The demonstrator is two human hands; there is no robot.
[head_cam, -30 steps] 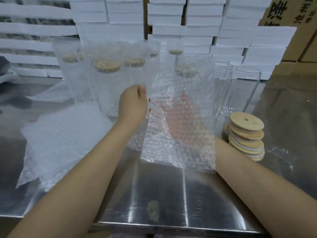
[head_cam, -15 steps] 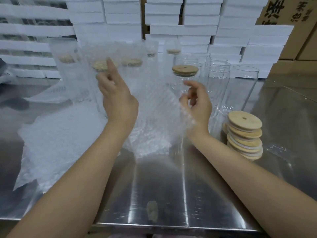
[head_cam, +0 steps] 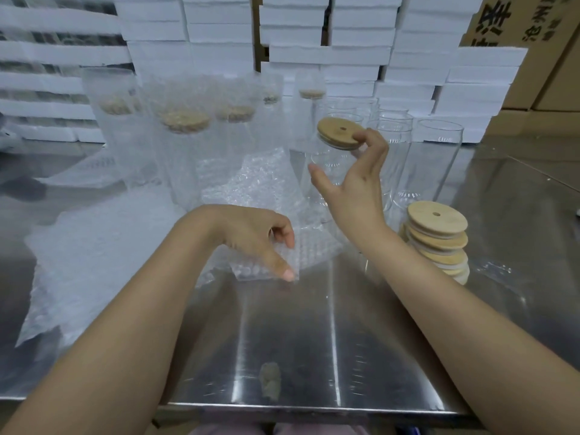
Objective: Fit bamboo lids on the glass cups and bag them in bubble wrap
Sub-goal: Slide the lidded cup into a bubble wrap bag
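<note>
- Worktop (head_cam: 282, 340): stainless steel, reflective.
- Left hand (head_cam: 251, 237): held low at centre; grip clamped by thumb and curled fingers on the near edge of the bubble wrap bag (head_cam: 266, 196), which is laid crumpled on the worktop towards 12 o'clock of the hand.
- Right hand (head_cam: 354, 183): raised at 1 o'clock of the left hand; fingertips are hooked on the rim of the bamboo lid (head_cam: 339, 131), thumb spread across the glass; grip is closed on the lidded glass cup (head_cam: 329, 164), which is seen tilted.
- Empty glass cups (head_cam: 436, 158): stood upright at 3 o'clock of the lidded cup.
- Spare lids (head_cam: 436, 240): stacked at 3 o'clock.
- Bagged cups (head_cam: 182, 146): lidded, wrapped, grouped at 11 o'clock.
- Flat bags (head_cam: 88, 262): piled at 9 o'clock.
- White boxes (head_cam: 314, 42): stacked along 12 o'clock.
- Cartons (head_cam: 533, 26): stacked at 2 o'clock.
</note>
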